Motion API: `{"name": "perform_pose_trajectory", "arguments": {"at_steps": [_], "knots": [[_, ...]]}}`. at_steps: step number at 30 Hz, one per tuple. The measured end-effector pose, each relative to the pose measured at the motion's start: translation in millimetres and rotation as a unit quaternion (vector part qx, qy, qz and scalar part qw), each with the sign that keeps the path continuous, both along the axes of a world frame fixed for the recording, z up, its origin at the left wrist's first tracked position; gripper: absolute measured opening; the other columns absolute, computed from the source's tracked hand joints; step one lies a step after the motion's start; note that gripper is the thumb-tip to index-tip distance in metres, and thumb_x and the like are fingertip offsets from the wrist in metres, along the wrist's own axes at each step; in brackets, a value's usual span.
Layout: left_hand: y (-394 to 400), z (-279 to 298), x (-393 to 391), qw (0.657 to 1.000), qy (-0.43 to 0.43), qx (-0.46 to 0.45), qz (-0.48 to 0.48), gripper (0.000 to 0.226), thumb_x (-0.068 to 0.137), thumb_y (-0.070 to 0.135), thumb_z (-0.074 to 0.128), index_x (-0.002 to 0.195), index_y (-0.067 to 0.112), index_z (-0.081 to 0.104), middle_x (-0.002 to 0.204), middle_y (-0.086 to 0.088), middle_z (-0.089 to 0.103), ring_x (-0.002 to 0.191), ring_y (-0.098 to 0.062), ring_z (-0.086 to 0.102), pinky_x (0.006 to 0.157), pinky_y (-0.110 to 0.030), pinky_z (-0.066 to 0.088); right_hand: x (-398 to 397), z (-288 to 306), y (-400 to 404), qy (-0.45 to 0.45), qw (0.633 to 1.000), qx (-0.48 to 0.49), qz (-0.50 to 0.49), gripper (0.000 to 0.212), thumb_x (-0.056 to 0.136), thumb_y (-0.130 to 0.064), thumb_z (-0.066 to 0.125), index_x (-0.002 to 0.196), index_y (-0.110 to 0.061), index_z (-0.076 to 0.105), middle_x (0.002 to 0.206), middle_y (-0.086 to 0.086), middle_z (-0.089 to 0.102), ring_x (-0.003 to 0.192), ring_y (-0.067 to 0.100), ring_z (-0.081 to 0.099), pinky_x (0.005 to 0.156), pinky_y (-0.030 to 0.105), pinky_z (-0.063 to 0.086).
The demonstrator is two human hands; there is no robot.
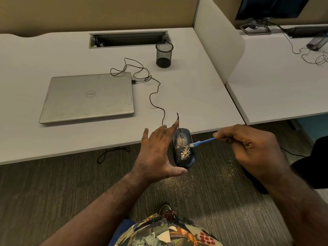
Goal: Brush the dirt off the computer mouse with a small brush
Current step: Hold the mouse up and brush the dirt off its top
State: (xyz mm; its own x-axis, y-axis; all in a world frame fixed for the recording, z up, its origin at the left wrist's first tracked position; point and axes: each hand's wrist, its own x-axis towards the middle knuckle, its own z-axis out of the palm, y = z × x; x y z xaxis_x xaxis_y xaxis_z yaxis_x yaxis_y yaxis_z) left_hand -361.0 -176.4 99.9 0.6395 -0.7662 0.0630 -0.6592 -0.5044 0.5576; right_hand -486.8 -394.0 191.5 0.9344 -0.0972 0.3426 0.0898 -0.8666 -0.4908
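Observation:
My left hand [157, 153] holds a black wired computer mouse [184, 157] in the air, just off the desk's front edge, thumb under its rear and fingers along its left side. Yellowish dirt [182, 147] is scattered over the mouse's top. My right hand [248, 148] pinches a small blue brush [204, 141] by its handle. The brush's pale bristle head touches the right side of the mouse's back. The mouse's thin black cable [154, 93] runs back over the desk to the laptop.
A closed silver laptop [88, 98] lies on the white desk [195, 89]. A black mesh pen cup [164, 54] stands behind it, near a cable slot [129, 39]. A divider panel [218, 41] separates a second desk with a monitor [271, 8]. Dirt specks lie on the carpet [229, 172].

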Motion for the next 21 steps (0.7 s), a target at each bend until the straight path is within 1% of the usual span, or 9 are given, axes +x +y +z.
{"name": "perform_pose_trajectory", "arguments": {"at_steps": [5,11,14,18,21], "knots": [[-1.8,0.3,-1.7,1.0,0.0,-0.001,-0.004,0.13,0.057,0.075,0.07,0.152,0.034,-0.008,0.154,0.0,0.025,0.144,-0.016,0.013,0.116,-0.056,-0.003,1.0,2.3,2.5,-0.041,0.999,0.014,-0.002,0.025,0.084,0.007,0.065,0.103,-0.01,0.071,0.097,-0.004,0.07,0.095,0.003,0.065,0.087,0.014,0.05],[-1.7,-0.7,0.1,1.0,0.002,-0.002,0.0,0.129,0.057,0.075,0.069,0.15,0.037,-0.012,0.154,0.001,0.025,0.143,-0.016,0.014,0.116,-0.057,-0.002,-1.2,2.9,2.3,0.008,1.0,-0.002,0.011,0.034,0.078,0.013,0.066,0.102,-0.01,0.072,0.097,-0.003,0.072,0.093,0.003,0.064,0.086,0.018,0.052],[-0.3,-1.3,0.9,1.0,0.002,-0.003,0.005,0.129,0.057,0.075,0.069,0.149,0.038,-0.013,0.154,0.0,0.025,0.143,-0.016,0.014,0.116,-0.057,-0.002,-3.2,3.0,-0.9,0.005,1.0,0.002,0.006,0.033,0.079,0.013,0.067,0.102,-0.01,0.073,0.096,-0.003,0.072,0.092,0.004,0.066,0.086,0.02,0.053],[-2.1,-2.1,-0.7,1.0,0.002,-0.008,0.001,0.129,0.057,0.076,0.069,0.151,0.036,-0.01,0.154,0.001,0.026,0.143,-0.015,0.015,0.116,-0.056,-0.002,-2.5,0.9,2.1,-0.016,1.0,0.011,0.002,0.029,0.08,0.009,0.067,0.102,-0.008,0.072,0.097,-0.001,0.072,0.093,0.004,0.066,0.086,0.017,0.052],[-2.9,-2.3,0.3,1.0,0.005,-0.015,0.005,0.128,0.056,0.076,0.067,0.152,0.034,-0.007,0.154,0.0,0.027,0.143,-0.015,0.015,0.116,-0.056,-0.003,-2.2,-0.6,2.4,-0.002,1.0,0.009,0.007,0.031,0.08,0.01,0.067,0.103,-0.01,0.072,0.097,-0.002,0.072,0.094,0.004,0.065,0.085,0.019,0.053]]}}
